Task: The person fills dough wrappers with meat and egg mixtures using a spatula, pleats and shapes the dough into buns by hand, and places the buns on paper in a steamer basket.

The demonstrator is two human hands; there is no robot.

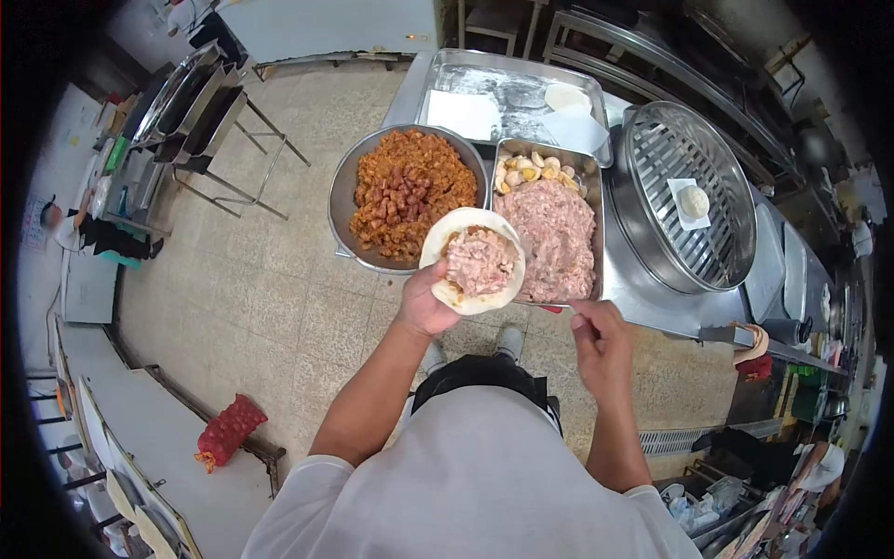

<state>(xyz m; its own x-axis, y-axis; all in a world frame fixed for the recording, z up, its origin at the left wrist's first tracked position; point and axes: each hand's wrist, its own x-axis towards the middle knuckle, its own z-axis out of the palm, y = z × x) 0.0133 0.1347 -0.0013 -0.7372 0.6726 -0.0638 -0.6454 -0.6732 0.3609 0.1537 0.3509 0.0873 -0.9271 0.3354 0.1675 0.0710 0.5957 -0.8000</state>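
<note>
A pale, flat round of dough (455, 224) is held by the left hand (431, 303) at the near left corner of the landmark here, a rectangular steel tray (589, 165); it is gripped at its near left edge, with the rest of the hand hidden beneath, presumably so that its load is supported from below. A mound of pink minced filling (481, 263) is carried at its centre, with brown bits showing around it, and a bare rim is left all round, perhaps for folding. Just off the tray's near right corner, the right hand (601, 349) is held with fingers curled in; whether anything is gripped by it cannot be told. In the tray itself, pink minced meat (559, 228) is spread, and cut egg pieces (540, 172) are grouped at its far end, probably to be kept apart from the meat. Left of the tray, a brown, crumbly mixture (391, 224) topped with reddish chunks is held in a round steel bowl (339, 207), apparently within easy reach. Right of the tray, a white bun (694, 201) is set on a white paper square (677, 191) in a round, slatted steel steamer (643, 244), likely against sticking. Beyond the tray, white sheets (461, 114) are kept in a powder-dusted metal pan (507, 102).
</note>
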